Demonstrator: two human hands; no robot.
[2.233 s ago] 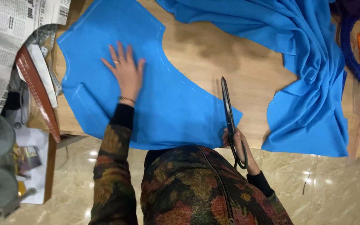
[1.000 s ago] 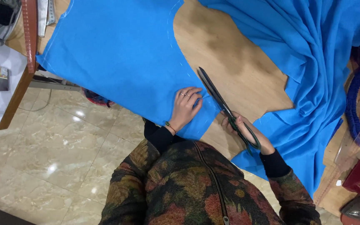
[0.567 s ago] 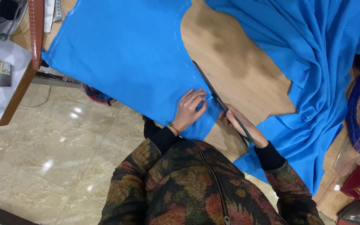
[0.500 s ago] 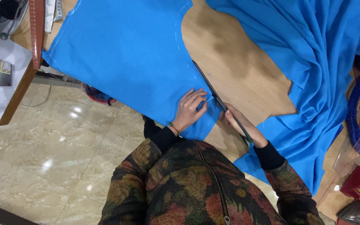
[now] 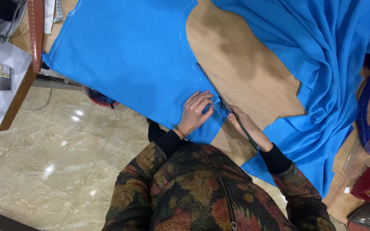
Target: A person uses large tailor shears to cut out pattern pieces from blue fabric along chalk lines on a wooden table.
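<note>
Wooden tabletop (image 5: 240, 68) above a polished stone floor (image 5: 65, 171), seen from over the worker. Compared with half a second earlier the scissors (image 5: 219, 96) lie a little further along the chalk-marked edge of the flat blue fabric piece (image 5: 129, 64), and the view is otherwise unchanged. Loose blue cloth (image 5: 322, 64) lies bunched to the right, well apart from the cut line; a wooden ruler edge (image 5: 35, 34) borders the table at upper left. Left hand (image 5: 195, 112) lies flat, fingers slightly spread, pressing the fabric piece just beside the blades. Right hand (image 5: 245, 128) is closed around the scissor handles, blades nearly together on the fabric edge
</note>
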